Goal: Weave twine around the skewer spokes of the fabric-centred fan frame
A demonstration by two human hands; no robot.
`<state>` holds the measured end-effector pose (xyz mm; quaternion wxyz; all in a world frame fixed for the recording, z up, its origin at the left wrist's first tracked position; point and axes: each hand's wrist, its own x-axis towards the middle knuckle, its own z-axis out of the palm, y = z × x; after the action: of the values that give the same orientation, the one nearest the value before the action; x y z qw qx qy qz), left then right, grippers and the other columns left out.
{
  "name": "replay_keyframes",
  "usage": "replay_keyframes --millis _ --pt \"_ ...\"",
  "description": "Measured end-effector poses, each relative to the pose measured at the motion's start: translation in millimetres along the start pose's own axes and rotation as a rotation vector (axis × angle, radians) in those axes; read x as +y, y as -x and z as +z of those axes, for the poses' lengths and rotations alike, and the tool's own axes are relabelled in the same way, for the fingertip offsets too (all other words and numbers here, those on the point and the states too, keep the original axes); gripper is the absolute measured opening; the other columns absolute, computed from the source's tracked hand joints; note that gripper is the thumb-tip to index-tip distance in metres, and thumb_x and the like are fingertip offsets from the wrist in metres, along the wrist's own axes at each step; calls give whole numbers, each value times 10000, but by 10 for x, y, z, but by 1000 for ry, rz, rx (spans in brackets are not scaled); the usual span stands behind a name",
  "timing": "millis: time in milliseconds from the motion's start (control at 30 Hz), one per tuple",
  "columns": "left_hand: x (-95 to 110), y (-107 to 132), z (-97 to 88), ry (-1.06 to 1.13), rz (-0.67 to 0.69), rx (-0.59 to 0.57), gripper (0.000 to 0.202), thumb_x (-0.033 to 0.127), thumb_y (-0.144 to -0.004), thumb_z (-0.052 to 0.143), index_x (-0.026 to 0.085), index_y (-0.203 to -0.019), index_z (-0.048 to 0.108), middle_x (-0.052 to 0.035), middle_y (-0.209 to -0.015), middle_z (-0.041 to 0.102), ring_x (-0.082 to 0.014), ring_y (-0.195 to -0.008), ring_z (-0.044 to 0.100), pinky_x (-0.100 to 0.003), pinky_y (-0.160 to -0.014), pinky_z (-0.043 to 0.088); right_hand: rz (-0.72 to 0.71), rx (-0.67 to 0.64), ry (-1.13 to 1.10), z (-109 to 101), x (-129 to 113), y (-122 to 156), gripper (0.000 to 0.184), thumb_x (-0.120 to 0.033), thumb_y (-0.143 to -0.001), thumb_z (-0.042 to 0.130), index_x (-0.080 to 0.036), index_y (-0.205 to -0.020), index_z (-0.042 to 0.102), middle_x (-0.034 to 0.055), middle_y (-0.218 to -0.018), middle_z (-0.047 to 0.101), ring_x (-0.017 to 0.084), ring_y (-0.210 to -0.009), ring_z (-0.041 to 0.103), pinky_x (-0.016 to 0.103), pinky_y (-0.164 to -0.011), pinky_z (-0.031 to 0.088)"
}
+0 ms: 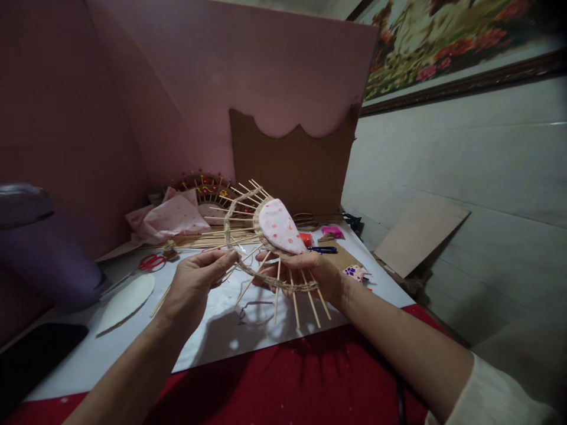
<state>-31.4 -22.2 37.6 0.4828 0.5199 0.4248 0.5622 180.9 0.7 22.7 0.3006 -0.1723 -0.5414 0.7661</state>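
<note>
A half-round stick-and-twine craft piece [280, 229] is held up above the white sheet, its middle padded with pink dotted fabric. Thin wooden sticks fan out from it, and a band of twine crosses them. My left hand [194, 288] pinches the twine band at its lower left, thumb against fingers. Gripping the lower right of the piece, beside the fabric, is my right hand [322, 270], its fingers partly hidden behind the sticks. Under the piece, a bent dark strand or its shadow lies on the sheet; I cannot tell which.
Red-handled scissors [152, 262], a twine roll [170, 250] and a pale half-round panel [127, 303] lie at left. Behind are pink dotted cloth [175, 217] and a bundle of sticks. A brown cardboard panel [290, 168] stands at the back; a blue tool [323, 250] lies right.
</note>
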Motion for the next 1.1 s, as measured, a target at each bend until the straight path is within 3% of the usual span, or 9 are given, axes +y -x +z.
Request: replay_keyframes --millis 200,500,767,1100 --pt "5 7 -2 9 -13 11 190 319 -631 727 146 -592 656 52 -495 468 -58 -464 306 -214 -454 234 -34 30 -53 -5 29 -27 405 -341 -809 506 -104 -1137 531 123 -993 619 188 -856 584 309 -741 449" --pt "-34 -6 -25 -37 -34 42 252 368 -625 719 141 -589 616 62 -489 401 -65 -462 276 -220 -459 209 -57 184 -137 42 24 -61 430 -363 -831 503 -94 -1166 502 128 -893 641 165 -723 611 182 -446 416" --pt "-60 -24 -37 -4 -70 60 266 357 -628 726 133 -586 590 76 -490 362 -48 -463 252 -199 -457 198 -39 282 -111 33 27 -71 368 -387 -895 410 -90 -1071 538 126 -840 663 153 -655 635 168 -407 440" --pt "-86 -39 -61 -7 -81 56 265 365 -639 723 130 -609 606 74 -494 356 -41 -458 248 -202 -459 182 -35 269 -135 0 38 -111 309 -344 -919 357 -99 -998 528 120 -776 667 156 -623 645 164 -375 450"
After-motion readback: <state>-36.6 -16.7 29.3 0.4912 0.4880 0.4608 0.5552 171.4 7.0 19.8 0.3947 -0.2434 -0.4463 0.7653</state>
